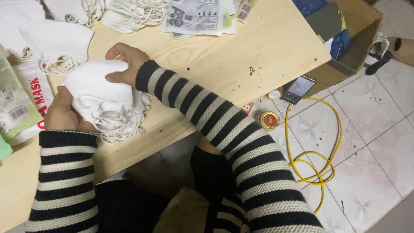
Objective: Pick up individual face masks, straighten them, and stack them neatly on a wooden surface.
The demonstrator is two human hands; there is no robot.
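Both hands grip a thick stack of white fabric face masks w/ elastic ear loops (103,97) just above the near edge of the pale wooden table (224,56). Left hand (64,113) cups the stack's near-left side, fingers wrapped under; right hand (125,64) presses down on top, fingers curled over the far edge. More white masks (56,41) lie beyond, printed plastic packets (21,103) at left. On the tiled floor: yellow cable (317,164), phone (298,88), cardboard box (353,43).
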